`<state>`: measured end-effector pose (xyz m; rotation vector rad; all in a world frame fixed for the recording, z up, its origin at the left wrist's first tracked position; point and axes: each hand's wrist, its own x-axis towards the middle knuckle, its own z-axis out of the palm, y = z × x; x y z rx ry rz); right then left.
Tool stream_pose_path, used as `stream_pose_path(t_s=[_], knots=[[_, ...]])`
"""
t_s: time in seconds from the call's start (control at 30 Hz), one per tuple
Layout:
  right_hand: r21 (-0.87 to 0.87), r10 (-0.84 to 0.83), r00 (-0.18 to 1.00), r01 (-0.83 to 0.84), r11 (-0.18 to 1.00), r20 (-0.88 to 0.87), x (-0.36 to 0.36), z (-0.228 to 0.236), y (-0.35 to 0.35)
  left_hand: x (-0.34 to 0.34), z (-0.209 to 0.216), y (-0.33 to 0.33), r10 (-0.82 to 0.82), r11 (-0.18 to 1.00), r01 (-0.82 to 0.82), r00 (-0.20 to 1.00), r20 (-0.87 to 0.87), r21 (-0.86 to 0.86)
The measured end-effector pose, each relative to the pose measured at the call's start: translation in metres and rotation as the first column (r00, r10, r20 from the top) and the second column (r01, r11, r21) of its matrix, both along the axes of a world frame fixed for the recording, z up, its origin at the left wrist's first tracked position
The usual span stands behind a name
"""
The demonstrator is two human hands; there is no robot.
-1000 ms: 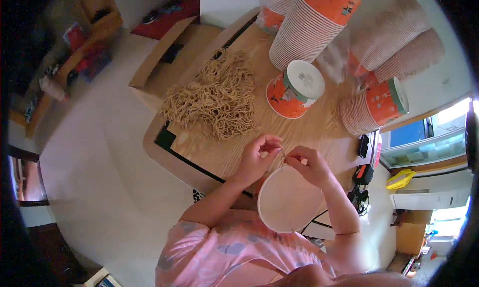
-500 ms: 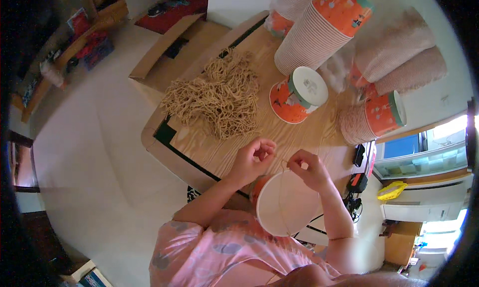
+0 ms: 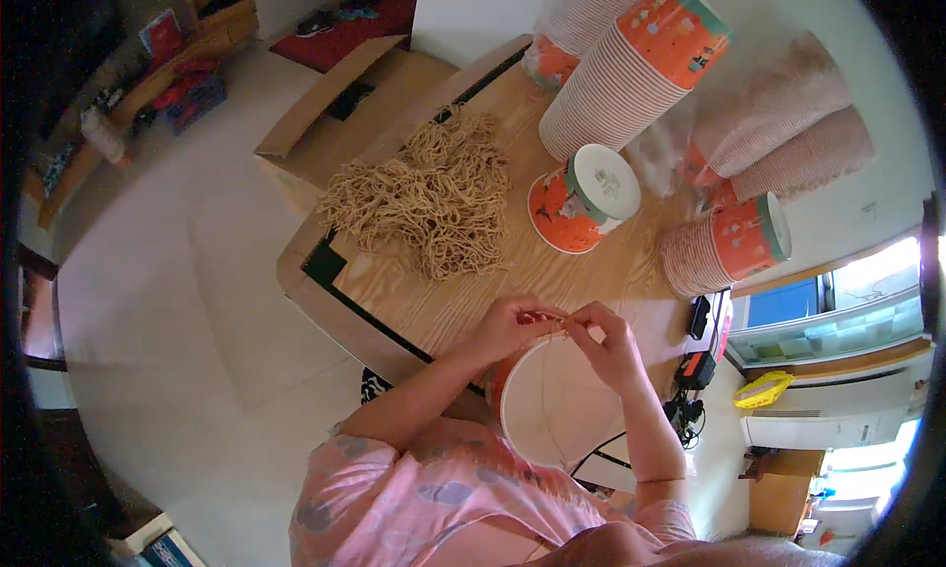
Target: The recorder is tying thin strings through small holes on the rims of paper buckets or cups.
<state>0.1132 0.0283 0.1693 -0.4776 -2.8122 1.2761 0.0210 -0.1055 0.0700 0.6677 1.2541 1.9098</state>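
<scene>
In the head view, the base of the paper bucket is out of sight, and so is whatever supports it; the right hand covers part of its rim. The curled fingers of the left hand partly hide the thin cord. Both hands are nearly closed, thumb and fingertips pinching the cord at the far rim; the exact grip is too small to tell. Clear plastic blurs the wrapped stacks.

The bucket is round, with a smooth white inside and an orange outer wall. Twisted tan cords lie in a tangled heap on the wood-grained table, near 1 upturned orange-and-green bucket.

The held bucket is before the person's chest, at the table's near edge. Its mouth faces up toward the camera; its long axis runs down and leftward to the base.
</scene>
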Motion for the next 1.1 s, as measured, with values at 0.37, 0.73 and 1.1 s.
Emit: stream_pose_path(t_s=[0.37, 0.73, 1.1], knots=[[0.307, 0.135, 0.981, -0.088, 0.948, -0.137, 0.017, 0.026, -0.026, 0.0, 0.005, 0.0, -0.001, 1.0, -0.001, 0.989, 0.149, 0.014], [-0.454, 0.236, 0.969, -0.177, 0.873, 0.076, 0.037, -0.01, -0.019, -0.003, 0.006, -0.005, -0.033, 0.999, 0.031, 0.982, 0.188, 0.014], [-0.349, -0.031, 1.0, 0.029, 0.937, -0.002, -0.009, 0.03, 0.023, -0.004, 0.014, 0.005, -0.098, 0.995, 0.094, 0.989, 0.109, 0.037]])
